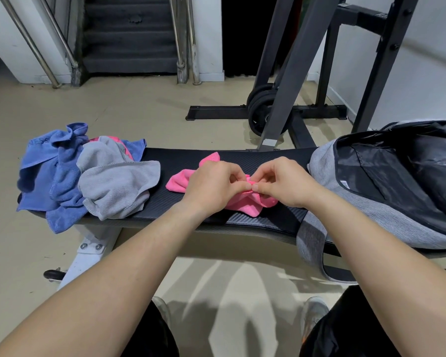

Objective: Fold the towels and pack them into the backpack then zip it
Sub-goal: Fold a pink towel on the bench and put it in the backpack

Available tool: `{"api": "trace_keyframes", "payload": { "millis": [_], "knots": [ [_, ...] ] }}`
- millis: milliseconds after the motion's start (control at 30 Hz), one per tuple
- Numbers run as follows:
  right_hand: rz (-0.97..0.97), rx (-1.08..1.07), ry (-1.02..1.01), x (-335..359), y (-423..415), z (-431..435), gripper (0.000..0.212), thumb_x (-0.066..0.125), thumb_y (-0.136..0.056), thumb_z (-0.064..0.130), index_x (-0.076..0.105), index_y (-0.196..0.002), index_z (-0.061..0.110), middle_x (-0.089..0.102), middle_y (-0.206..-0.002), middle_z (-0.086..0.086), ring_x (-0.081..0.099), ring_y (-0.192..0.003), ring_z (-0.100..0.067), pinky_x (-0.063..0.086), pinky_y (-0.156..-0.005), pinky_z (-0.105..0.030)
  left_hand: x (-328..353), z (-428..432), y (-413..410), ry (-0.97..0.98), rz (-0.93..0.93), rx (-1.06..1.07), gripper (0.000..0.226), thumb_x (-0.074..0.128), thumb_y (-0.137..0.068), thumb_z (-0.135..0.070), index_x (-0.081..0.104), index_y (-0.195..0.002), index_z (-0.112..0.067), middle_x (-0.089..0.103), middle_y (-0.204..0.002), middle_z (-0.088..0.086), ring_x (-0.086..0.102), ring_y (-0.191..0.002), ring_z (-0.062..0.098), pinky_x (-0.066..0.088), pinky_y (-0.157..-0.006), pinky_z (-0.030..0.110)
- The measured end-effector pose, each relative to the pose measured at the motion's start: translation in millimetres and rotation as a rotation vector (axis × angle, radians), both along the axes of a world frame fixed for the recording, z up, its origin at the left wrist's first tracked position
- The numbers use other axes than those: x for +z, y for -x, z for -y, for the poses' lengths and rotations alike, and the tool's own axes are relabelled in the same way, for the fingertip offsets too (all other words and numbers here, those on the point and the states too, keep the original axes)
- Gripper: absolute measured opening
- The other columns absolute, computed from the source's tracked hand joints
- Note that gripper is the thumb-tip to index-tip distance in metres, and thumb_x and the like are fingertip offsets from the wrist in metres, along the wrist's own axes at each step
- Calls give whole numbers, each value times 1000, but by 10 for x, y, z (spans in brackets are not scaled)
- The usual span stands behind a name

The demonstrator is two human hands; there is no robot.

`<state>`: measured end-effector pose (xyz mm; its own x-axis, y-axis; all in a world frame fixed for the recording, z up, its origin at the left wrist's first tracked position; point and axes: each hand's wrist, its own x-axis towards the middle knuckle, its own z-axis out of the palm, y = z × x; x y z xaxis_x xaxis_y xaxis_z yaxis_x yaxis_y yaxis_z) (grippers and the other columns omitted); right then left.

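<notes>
Pink towel [180,182]: crumpled at the middle of the counter [180,155]; towel pile [119,186] at its 9 o'clock, open backpack [371,202] at its 3 o'clock.
Left grip [211,186]: fingertips pinch the towel's edge.
Right grip [286,184]: pinches the same edge, just beside the left fingertips.
Handling: it seems light, soft and limp; probably it sags.
Hold: I think two neighbouring corners are best.
</notes>
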<state>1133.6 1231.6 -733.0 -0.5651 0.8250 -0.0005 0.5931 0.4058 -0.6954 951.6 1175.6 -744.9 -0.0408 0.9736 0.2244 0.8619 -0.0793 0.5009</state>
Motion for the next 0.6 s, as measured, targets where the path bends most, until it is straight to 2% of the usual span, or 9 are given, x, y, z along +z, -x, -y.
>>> {"api": "trace_keyframes", "payload": {
  "millis": [133, 233, 300, 433, 533, 600],
  "knots": [
    [-12, -20, -79, 56, -7, 4, 11, 70, -88, 19, 70, -79, 24, 68, -64, 16, 61, -57, -5, 45, -57, -14, 20, -4, 71, 27, -50, -33, 18, 65, -91, -48, 68, -97, -32, 62, -82, -14, 59, -83, 11, 48, -68, 32],
    [-21, -50, -141, 122, 11, -19, 14, 64, -86, 10, 66, -75, 20, 65, -62, 8, 62, -57, -18, 47, -57, -25, 26, -20, 174, 101, -177, -27, 15, 60, -95, -42, 70, -96, -31, 60, -84, -13, 59, -86, 14, 44, -66, 32],
    [0, -63, -202, 203, 16, -82, 16, 62, -84, 9, 64, -73, 21, 62, -64, 8, 57, -59, -13, 43, -59, -27, 28, -20, 224, 168, -197, 1, 12, 60, -93, -42, 69, -91, -33, 60, -86, -13, 59, -87, 16, 46, -67, 32],
    [-51, -173, -341, 578, 41, -317, 14, 60, -83, 12, 64, -76, 23, 65, -74, 8, 57, -68, -8, 43, -64, -25, 62, 59, 205, 278, -176, -47, 16, 60, -88, -35, 62, -72, -32, 66, -82, -11, 63, -84, 19, 49, -70, 32],
    [-72, -191, -406, 903, 130, -418, 11, 58, -85, 13, 66, -84, 20, 66, -78, 9, 58, -73, -9, 44, -67, -25, 62, 165, 116, 406, -96, -256, 13, 64, -90, -33, 70, -79, -26, 73, -82, -8, 66, -80, 15, 55, -75, 34],
    [-51, -138, -400, 1015, 193, -417, 11, 57, -87, 12, 66, -88, 18, 68, -83, 6, 61, -78, -12, 47, -71, -27, 96, 215, 113, 419, 8, -315, 19, 66, -91, -34, 74, -81, -20, 73, -76, -4, 65, -71, 7, 54, -72, 30]
  ]
}}
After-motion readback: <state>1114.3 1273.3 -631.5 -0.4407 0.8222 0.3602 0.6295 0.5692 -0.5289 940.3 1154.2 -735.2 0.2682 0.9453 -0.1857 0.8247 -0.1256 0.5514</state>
